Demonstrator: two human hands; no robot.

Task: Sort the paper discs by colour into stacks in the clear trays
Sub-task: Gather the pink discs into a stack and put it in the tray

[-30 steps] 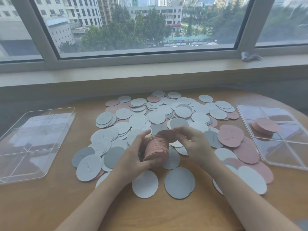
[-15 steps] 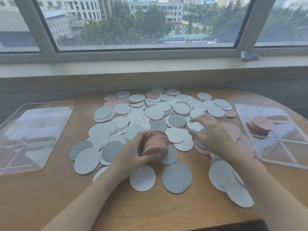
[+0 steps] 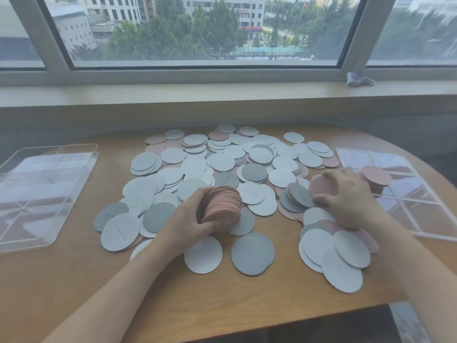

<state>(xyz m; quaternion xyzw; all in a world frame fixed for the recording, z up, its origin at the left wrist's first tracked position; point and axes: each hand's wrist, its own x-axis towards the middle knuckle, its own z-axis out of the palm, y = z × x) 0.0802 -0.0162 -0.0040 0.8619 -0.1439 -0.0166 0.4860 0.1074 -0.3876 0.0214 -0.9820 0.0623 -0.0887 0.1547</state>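
In the head view, the left hand (image 3: 195, 219) clamped a pink stack (image 3: 223, 206) at centre frame; the right hand (image 3: 346, 196) pinched a pink disc (image 3: 321, 185) at centre right. The disc should probably be lifted clear before joining the stack. Grey discs (image 3: 299, 195) overlapped it. The right tray (image 3: 425, 219) held pink discs (image 3: 377, 175); the left tray (image 3: 37, 194) sat on the desk (image 3: 74, 280).

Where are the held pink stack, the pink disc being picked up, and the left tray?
pink stack (image 3: 223, 206), head view, on its edge
pink disc (image 3: 321, 185), head view, on its face
left tray (image 3: 81, 174), head view, right wall
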